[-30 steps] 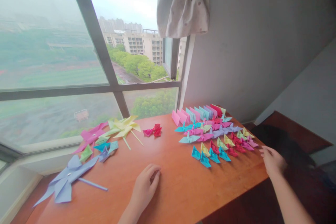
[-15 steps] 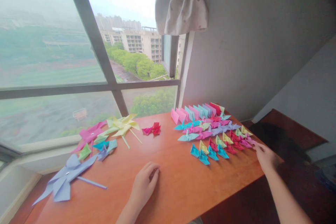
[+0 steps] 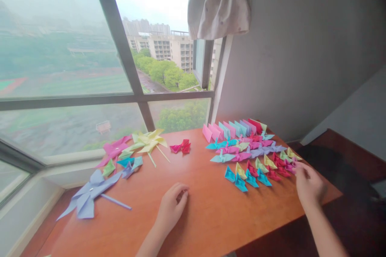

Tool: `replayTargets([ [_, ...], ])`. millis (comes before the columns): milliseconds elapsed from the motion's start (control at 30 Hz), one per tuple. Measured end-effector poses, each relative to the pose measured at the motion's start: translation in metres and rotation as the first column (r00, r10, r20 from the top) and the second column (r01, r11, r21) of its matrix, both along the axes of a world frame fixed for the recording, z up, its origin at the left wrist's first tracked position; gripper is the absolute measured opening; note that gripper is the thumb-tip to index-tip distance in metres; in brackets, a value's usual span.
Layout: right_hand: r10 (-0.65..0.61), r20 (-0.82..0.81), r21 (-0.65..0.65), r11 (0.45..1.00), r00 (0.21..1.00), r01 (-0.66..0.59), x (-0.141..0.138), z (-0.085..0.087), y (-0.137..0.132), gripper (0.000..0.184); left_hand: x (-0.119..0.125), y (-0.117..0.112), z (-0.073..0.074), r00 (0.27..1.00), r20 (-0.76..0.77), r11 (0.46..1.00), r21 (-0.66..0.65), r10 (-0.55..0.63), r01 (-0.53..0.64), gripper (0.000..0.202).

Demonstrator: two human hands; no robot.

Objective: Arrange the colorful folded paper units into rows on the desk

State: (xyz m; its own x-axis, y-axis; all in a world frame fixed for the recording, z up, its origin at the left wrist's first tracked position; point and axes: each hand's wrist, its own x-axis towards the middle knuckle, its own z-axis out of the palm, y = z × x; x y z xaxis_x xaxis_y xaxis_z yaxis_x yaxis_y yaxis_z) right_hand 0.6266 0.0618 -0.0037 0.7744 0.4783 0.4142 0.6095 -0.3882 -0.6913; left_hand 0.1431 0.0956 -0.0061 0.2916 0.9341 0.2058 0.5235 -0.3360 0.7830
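Observation:
At the right end of several rows of small folded paper boats, my right hand (image 3: 309,184) is closed, its fingertips pinching the edge of a magenta paper boat (image 3: 290,166). The fingers partly hide that boat. Red boats (image 3: 274,174), yellow boats (image 3: 240,171) and blue boats (image 3: 240,184) stand close by to its left. My left hand (image 3: 175,201) rests on the wooden table (image 3: 208,217), fingers curled and thumb near the fingertips, with nothing seen in it.
Rows of paper cranes (image 3: 241,156) and upright folded papers (image 3: 224,129) stand behind the boats. Paper pinwheels, one purple (image 3: 87,192) and one yellow (image 3: 152,140), lie at left. Two red folded pieces (image 3: 181,147) sit mid-table. A window (image 3: 114,98) borders the back.
The view has shifted, so the whole scene sits further right. My right hand has stayed at the end of the boat row, its fingers now more curled. The left hand rests as before.

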Motion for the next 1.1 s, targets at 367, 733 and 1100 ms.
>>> replayTargets([
  [367, 0.895, -0.152, 0.058, 0.431, 0.419, -0.900, -0.276, 0.009, 0.017, 0.027, -0.017, 0.018, 0.006, 0.962, 0.234, 0.977, -0.194, 0.138, -0.093, 0.028],
  [733, 0.925, -0.175, 0.012, 0.344, 0.337, -0.939, -0.298, -0.026, 0.007, 0.027, -0.038, 0.081, 0.007, 0.960, 0.047, 0.961, 0.010, 0.275, -0.276, 0.027],
  [1100, 0.919, -0.125, -0.033, 0.372, 0.374, -0.927, -0.302, -0.028, 0.009, 0.026, -0.028, 0.152, 0.016, 0.916, -0.205, 0.928, 0.223, 0.345, -0.299, 0.027],
])
